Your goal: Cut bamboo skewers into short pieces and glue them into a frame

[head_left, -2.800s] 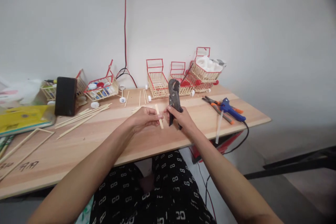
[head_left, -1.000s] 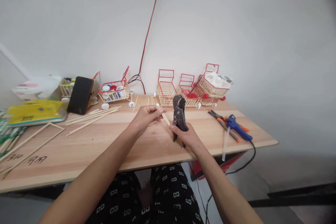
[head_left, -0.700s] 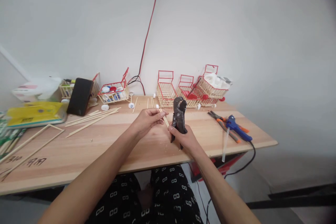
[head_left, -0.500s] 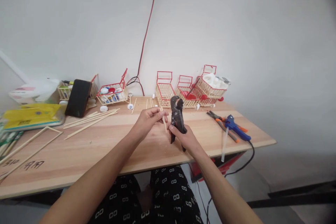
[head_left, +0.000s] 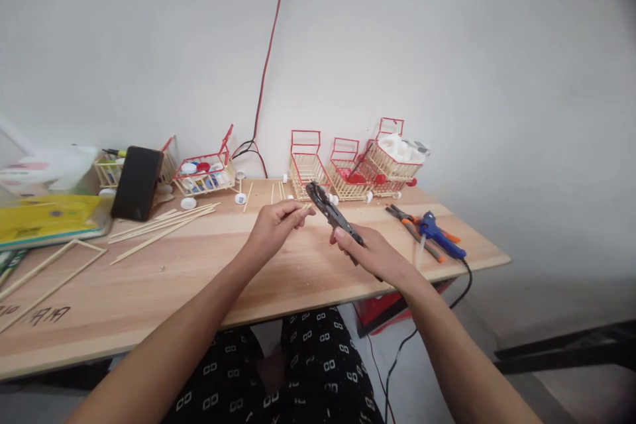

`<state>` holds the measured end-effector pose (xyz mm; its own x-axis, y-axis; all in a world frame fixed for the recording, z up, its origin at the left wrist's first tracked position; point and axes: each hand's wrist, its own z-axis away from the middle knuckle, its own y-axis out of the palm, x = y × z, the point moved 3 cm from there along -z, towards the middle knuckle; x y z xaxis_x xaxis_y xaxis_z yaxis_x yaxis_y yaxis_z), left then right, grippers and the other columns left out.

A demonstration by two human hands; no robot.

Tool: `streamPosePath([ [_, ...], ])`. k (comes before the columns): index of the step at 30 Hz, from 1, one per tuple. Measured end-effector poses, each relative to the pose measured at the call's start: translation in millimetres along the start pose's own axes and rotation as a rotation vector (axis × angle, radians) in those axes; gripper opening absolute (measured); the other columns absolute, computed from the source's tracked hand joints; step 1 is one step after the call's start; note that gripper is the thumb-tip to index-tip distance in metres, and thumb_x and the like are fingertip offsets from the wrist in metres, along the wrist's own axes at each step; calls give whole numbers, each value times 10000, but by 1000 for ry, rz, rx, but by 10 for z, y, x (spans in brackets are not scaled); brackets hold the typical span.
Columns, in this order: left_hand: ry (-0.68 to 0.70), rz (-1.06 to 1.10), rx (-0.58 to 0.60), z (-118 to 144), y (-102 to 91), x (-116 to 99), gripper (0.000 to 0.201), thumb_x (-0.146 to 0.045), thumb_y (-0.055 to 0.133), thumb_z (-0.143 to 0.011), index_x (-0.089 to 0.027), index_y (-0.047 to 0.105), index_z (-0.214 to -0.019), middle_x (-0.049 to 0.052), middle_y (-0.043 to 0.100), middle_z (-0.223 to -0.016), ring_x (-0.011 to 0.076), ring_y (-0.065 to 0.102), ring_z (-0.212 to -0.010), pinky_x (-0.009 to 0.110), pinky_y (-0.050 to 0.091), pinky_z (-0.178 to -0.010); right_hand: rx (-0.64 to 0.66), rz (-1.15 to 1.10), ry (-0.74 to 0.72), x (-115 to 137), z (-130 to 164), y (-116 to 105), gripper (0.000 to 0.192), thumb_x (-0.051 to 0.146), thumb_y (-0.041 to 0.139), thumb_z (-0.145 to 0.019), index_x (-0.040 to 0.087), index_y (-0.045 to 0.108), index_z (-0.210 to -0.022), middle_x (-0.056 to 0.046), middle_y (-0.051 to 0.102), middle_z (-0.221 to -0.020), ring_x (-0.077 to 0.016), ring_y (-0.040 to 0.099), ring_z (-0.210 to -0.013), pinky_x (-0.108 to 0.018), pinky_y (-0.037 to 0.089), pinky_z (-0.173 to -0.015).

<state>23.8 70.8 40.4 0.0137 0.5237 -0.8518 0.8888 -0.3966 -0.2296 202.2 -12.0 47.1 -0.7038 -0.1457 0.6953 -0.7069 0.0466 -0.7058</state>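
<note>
Now right hand [head_left: 377, 253] grips pliers [head_left: 332, 212]; left hand [head_left: 276, 226] pinches stick [head_left: 304, 209].

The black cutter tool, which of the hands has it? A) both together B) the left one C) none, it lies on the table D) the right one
D: the right hand grips the black cutter tool by its handles, its head tilted toward the thin wooden stick pinched in the left hand, above the wooden table.
</note>
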Motion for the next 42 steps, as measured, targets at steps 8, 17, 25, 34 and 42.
streamPosePath([
  [8, -44, 31, -23, 16, 14, 15, 293, -382, 564, -841, -116, 655, -756, -31, 430, -553, 81, 376, -502, 216, 302, -493, 52, 42, 19, 26, 6, 10, 570, 648, 340, -883, 162, 638, -871, -61, 647, -793, -183, 582, -679, -286, 427, -631],
  [17, -123, 79, -62, 16, 13, 6, 303, -381, 598, -811, -96, 675, -745, -34, 431, -507, 67, 351, -449, 211, 267, -448, -17, 172, -24, 53, -17, 24, 573, 643, 329, -888, 161, 615, -766, -37, 601, -690, -181, 538, -666, -279, 362, -592],
  [25, -133, 51, -102, 26, 10, 17, 298, -383, 616, -794, -104, 677, -709, -40, 420, -489, 66, 341, -455, 206, 258, -443, -31, 190, -22, 40, -32, 56, 567, 641, 328, -891, 164, 597, -746, -25, 601, -686, -171, 532, -653, -274, 323, -576],
  [34, -70, -37, -183, 41, -6, 18, 253, -351, 631, -779, -117, 701, -711, -13, 505, -536, 86, 384, -506, 205, 287, -467, -60, 225, -29, 32, -42, 99, 540, 622, 342, -898, 165, 571, -724, -27, 602, -676, -165, 517, -628, -268, 307, -571],
  [42, -42, -66, -175, 38, 1, 26, 258, -349, 617, -790, -116, 709, -727, -5, 532, -567, 89, 399, -525, 201, 300, -480, -81, 263, -57, 25, -26, 116, 513, 612, 337, -904, 177, 513, -696, -19, 573, -659, -158, 502, -616, -267, 299, -571],
])
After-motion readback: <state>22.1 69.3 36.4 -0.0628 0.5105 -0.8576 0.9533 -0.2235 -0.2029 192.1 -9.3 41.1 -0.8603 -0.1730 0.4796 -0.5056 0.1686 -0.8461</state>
